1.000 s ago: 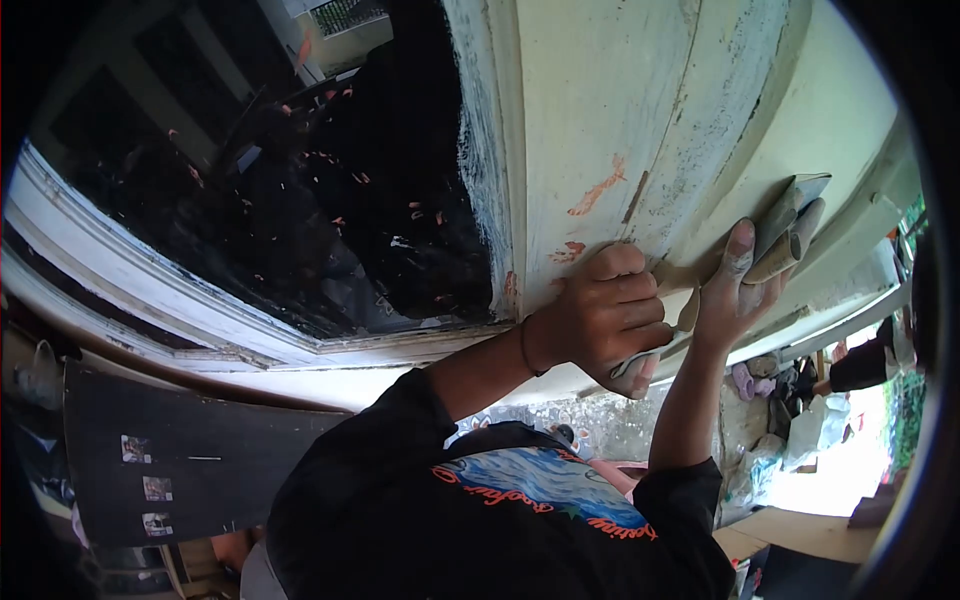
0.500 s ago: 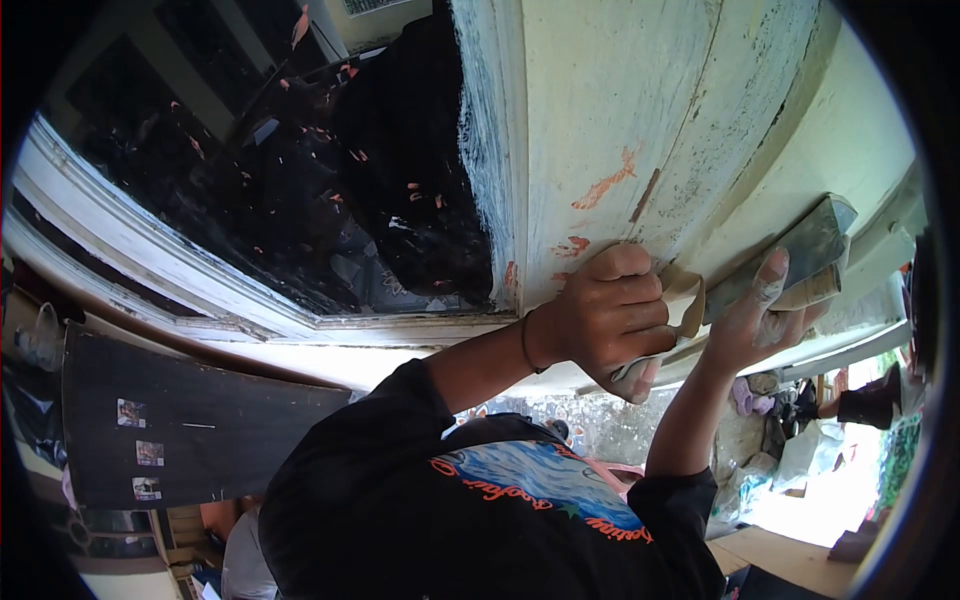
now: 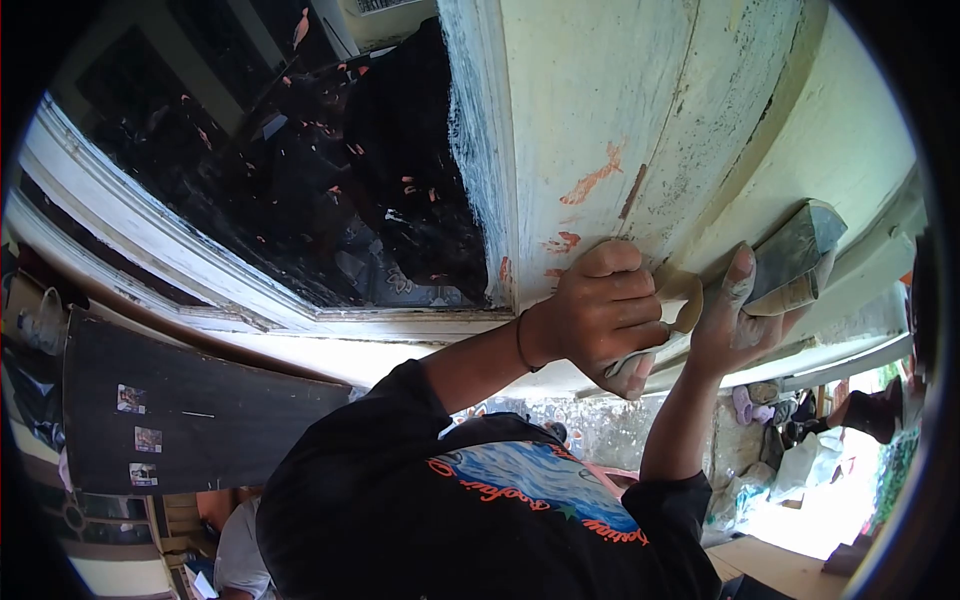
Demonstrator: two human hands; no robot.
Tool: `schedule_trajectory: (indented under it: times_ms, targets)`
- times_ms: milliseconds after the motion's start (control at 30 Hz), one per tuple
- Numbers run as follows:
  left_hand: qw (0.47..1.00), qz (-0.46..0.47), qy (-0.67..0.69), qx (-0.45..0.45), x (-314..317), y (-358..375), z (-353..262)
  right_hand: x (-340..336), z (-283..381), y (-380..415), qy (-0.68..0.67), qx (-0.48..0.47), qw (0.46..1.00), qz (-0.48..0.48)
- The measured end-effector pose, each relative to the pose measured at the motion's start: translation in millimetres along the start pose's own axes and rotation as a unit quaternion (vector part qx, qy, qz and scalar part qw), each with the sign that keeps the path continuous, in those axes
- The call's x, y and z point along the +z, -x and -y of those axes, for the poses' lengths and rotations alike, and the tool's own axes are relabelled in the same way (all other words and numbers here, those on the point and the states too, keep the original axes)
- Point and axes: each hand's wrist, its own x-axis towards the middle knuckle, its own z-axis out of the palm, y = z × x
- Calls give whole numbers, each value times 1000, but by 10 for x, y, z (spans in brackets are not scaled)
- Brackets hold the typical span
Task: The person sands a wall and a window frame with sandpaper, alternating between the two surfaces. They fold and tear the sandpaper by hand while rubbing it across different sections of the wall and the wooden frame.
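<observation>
My left hand point(image 3: 608, 312) is a closed fist beside the pale painted wood panel point(image 3: 600, 90), with a dark band on its wrist. A curled tan strip of sandpaper point(image 3: 686, 300) sticks out of this fist towards the other hand, and a greyish edge shows by the thumb. My right hand point(image 3: 732, 325), whitened with dust on thumb and palm, is closed around a folded sheet of sandpaper point(image 3: 797, 248), grey on one face and tan on the other. The two hands are close together, palm of the right one partly in view.
A dark window pane point(image 3: 300, 200) in a white frame point(image 3: 190, 255) is left of the panel. Orange-red patches point(image 3: 592, 180) mark the panel. Below left is a dark board point(image 3: 190, 405) with small pictures. Shoes point(image 3: 750, 405) and bags point(image 3: 805, 462) lie at lower right.
My right hand has come a little to the left with its sandpaper, closer to my left fist. My left hand has barely moved; the view has shifted slightly.
</observation>
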Motion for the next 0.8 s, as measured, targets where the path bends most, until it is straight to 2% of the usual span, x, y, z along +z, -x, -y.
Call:
schedule_trajectory:
  times_ms: [133,200,233,400,433,467,533,567,800]
  targets:
    - [1000,3,0,0,3,9,8,40,0,109,-39,17,999,1]
    - [1000,8,6,4,-5,-2,11,40,-28,208,-69,79,993,51]
    - [1000,8,6,4,2,-2,12,49,-19,202,-69,78,993,51]
    - [1000,-15,8,6,19,-7,8,84,25,-42,-60,53,997,6]
    - [1000,-15,8,4,7,8,8,43,50,-149,-1,14,1000,1]
    - [1000,10,6,2,-15,28,12,21,53,-179,-1,13,1000,3]
    - [999,33,1,0,-31,44,16,0,59,-202,2,-10,998,-55]
    - [1000,25,5,-1,-20,43,17,-14,86,-147,-50,69,996,-37]
    - [1000,14,15,5,-8,43,26,-46,35,4,-45,81,994,-53]
